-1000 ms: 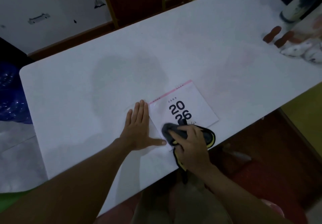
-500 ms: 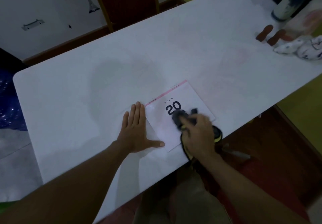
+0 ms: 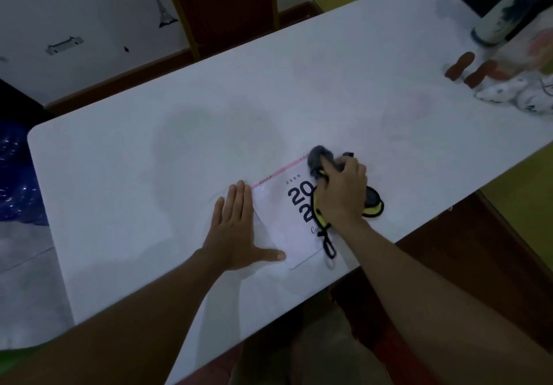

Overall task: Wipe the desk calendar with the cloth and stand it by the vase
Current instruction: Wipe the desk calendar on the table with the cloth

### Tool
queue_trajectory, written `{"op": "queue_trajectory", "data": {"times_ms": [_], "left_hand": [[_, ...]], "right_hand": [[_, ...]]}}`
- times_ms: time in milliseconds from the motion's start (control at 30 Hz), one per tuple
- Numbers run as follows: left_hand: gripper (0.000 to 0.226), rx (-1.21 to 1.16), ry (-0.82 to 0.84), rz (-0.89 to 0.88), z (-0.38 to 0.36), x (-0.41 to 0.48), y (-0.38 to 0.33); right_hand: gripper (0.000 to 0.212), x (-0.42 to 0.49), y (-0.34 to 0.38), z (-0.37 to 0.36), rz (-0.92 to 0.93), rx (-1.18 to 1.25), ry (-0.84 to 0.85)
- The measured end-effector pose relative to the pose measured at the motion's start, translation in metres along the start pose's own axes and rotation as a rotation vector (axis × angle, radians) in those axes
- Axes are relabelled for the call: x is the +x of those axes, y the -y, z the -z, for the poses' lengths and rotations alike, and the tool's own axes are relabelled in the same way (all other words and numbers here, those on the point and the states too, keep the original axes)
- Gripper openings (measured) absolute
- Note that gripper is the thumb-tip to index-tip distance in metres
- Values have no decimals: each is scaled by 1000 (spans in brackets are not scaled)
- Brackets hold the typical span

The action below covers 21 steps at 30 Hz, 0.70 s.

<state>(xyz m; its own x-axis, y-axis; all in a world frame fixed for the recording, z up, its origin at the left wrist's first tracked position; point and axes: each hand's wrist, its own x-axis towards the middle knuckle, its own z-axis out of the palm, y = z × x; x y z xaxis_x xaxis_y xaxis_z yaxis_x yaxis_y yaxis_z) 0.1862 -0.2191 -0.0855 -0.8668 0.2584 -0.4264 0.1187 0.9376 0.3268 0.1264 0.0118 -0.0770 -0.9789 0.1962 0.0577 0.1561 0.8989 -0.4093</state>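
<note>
The white desk calendar lies flat near the front edge of the white table, a pink strip along its far edge. My left hand lies flat on the table, fingers spread, against the calendar's left edge. My right hand presses a grey cloth with yellow trim onto the calendar's far right corner and hides part of the printed numbers. A black loop of the cloth trails toward the table's front edge. The vase, white with dark painting, stands at the far right corner.
Two brown finger-like objects and small white patterned items lie near the vase. A dark red chair back stands behind the table. A blue object sits left of the table.
My right hand has slid the cloth from the calendar's near edge up across the numbers to its far right corner. My left hand has stayed flat at the left edge.
</note>
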Motion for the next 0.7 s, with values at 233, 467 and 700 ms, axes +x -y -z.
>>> {"op": "queue_trajectory", "data": {"times_ms": [233,467,700], "left_hand": [[158,1,3,-3,1,0,1],[161,11,-3,-7,0,0,1],[161,14,4,0,0,-1,0]], "right_hand": [[51,-35,4,-12,316,-6,59],[51,-5,18,-11,7,-37,-15],[52,-35,-3,-8,251,-31,43]]}}
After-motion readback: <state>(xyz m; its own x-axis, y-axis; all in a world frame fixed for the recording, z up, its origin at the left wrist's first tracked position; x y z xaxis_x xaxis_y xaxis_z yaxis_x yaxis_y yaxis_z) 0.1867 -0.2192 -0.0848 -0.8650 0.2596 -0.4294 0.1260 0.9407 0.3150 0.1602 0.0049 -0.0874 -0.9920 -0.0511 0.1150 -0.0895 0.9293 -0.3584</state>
